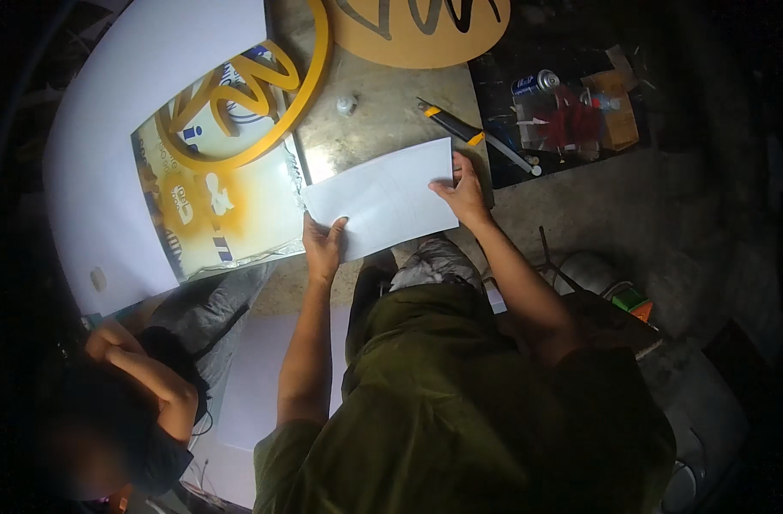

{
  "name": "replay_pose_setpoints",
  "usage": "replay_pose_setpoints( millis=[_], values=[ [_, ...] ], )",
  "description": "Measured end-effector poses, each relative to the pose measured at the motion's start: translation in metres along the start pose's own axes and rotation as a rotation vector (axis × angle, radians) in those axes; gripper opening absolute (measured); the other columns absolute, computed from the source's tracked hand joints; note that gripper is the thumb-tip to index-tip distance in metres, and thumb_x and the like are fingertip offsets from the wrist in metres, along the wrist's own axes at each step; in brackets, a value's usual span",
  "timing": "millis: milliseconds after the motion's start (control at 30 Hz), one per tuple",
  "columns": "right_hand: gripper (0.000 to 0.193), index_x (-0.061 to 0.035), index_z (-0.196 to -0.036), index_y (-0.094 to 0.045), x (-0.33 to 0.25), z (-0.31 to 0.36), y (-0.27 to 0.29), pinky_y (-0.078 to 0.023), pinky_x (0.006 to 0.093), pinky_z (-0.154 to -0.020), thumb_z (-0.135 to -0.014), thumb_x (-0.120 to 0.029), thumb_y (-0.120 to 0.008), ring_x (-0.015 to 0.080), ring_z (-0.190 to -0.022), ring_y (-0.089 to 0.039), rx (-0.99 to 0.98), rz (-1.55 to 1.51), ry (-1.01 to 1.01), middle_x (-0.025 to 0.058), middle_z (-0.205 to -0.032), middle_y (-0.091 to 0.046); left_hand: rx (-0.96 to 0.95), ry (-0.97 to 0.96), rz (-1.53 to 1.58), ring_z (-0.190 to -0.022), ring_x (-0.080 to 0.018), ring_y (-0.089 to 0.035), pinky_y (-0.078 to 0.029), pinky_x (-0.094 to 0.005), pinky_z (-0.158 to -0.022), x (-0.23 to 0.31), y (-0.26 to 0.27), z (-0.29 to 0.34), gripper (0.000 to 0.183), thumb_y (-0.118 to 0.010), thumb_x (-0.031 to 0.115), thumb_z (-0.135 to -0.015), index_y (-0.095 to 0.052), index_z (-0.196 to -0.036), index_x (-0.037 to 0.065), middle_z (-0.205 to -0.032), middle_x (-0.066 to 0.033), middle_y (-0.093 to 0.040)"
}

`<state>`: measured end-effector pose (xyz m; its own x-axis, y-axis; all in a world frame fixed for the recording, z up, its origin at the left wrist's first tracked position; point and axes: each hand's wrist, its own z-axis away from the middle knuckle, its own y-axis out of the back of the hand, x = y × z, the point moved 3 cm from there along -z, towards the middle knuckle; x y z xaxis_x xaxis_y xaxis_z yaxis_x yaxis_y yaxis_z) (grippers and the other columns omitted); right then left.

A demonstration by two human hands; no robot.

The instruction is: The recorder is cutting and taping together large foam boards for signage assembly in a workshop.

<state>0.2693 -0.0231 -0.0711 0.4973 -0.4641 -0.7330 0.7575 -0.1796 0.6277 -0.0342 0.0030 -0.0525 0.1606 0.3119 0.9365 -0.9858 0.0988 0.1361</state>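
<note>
While pinched at its near-left edge by the left hand (323,244) and at its far-right corner by the right hand (464,193), white sheet (383,201) lies flat and uncut on the concrete floor (383,120). Utility knife (451,124) untouched just beyond. Yellow ring sign (237,94) left, spray can (535,82) far right; nothing blocking.
</note>
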Motion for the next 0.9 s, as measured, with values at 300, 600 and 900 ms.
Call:
replay_pose_setpoints(
  millis=[300, 600, 900],
  values=[
    [0.031, 0.0003, -0.109, -0.066, -0.02, -0.015, 0.019, -0.049, 0.0293, -0.082, -0.083, -0.014, -0.076, 0.0143, -0.094, -0.062, -0.502, -0.767, -0.242, 0.0056, -0.102, -0.068, 0.044, 0.062, 0.042, -0.1, -0.0136, -0.058, -0.046, -0.0276, -0.09, 0.038, 0.011, 0.013, 0.034, -0.068, 0.002, -0.089, -0.05, -0.118, 0.002, -0.109, -0.0064, -0.064],
    [0.02, 0.0006, -0.097, -0.067, -0.077, 0.004, 0.08, -0.046, 0.0255, -0.076, -0.083, -0.012, -0.076, 0.0108, -0.082, -0.059, -0.09, -0.505, 0.008, 0.003, -0.09, -0.067, 0.063, -0.14, 0.252, -0.096, -0.0133, -0.057, -0.045, -0.0255, -0.087, 0.063, -0.022, 0.001, 0.01, -0.06, -0.001, -0.094, -0.051, -0.096, 0.003, -0.107, -0.0115, -0.066],
    [0.018, 0.0012, -0.096, -0.067, -0.043, 0.003, 0.054, -0.047, 0.0262, -0.076, -0.084, -0.01, -0.075, 0.0112, -0.082, -0.059, -0.052, -0.493, 0.02, 0.003, -0.089, -0.067, 0.117, -0.11, 0.262, -0.089, -0.0127, -0.055, -0.045, -0.0248, -0.084, 0.035, -0.033, -0.015, 0.015, -0.064, -0.003, -0.089, -0.053, -0.097, 0.003, -0.095, -0.0049, -0.061]
  ],
)
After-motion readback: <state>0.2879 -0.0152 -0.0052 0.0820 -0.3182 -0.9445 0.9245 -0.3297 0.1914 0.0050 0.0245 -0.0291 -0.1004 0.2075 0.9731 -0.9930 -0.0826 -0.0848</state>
